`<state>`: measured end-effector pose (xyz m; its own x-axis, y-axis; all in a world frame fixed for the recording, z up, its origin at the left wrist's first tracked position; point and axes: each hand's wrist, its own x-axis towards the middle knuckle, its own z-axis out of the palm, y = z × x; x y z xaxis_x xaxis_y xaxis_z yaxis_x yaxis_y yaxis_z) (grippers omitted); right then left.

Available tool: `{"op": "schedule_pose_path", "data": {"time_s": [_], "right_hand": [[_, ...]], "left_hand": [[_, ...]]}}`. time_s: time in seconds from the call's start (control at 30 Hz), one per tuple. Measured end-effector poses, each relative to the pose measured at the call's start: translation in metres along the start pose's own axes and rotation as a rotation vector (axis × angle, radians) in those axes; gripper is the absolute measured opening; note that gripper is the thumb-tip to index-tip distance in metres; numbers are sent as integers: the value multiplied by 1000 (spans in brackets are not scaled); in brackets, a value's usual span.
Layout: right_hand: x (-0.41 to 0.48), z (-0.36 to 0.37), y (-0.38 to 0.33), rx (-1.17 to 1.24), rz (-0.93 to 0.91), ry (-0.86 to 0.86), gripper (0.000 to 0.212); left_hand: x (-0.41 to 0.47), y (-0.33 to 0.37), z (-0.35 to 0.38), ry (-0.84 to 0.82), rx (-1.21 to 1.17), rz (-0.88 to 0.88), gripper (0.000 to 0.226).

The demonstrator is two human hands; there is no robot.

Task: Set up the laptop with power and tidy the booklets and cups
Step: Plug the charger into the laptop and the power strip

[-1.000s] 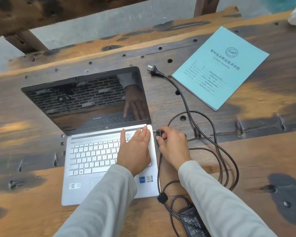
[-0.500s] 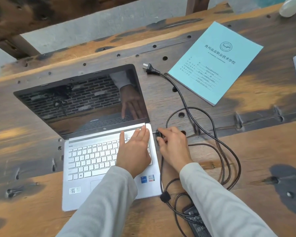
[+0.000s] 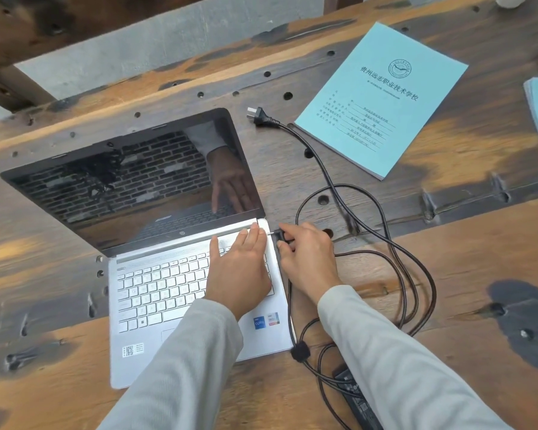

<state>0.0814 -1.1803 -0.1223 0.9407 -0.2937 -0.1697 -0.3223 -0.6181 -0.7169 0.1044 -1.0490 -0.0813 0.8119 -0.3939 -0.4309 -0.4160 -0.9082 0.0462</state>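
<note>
Pitted wood bench: left hand flat on laptop, right hand seemingly pinches plug.

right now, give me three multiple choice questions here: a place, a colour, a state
1. Where is the wall plug? A on the table between laptop and booklet B on the keyboard C in a socket
2. The booklet's cover is: A red B light blue C white
3. The right hand: A lies flat B pinches the charger tip C holds a cup
Answers: 1 A, it lies loose beside the lid. 2 B, the cover is pale blue. 3 B, thumb and fingers pinch the tip at the laptop's right edge.
</note>
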Motion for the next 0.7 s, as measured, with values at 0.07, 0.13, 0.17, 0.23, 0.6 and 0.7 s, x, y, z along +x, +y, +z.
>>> {"op": "schedule_pose_path", "data": {"time_s": [0.07, 0.13, 0.17, 0.23, 0.6, 0.7], "right_hand": [[-1, 3, -2, 10, 4, -22, 40], [-1, 4, -3, 12, 29, -1, 38], [0, 5, -3, 11, 51, 18, 35], [2, 5, -4, -2, 92, 56, 31], [10, 5, -6, 83, 204, 52, 25], [9, 6, -6, 98, 216, 37, 24]], "left_hand": [[1, -1, -3, -16, -11, 3, 62], [2, -1, -5, -23, -7, 11, 61], [2, -2, -6, -25, -7, 13, 61], [2, -1, -7, -31, -7, 13, 60], [3, -3, -4, -44, -22, 6, 61], [3, -2, -4, -47, -20, 5, 61]]}}
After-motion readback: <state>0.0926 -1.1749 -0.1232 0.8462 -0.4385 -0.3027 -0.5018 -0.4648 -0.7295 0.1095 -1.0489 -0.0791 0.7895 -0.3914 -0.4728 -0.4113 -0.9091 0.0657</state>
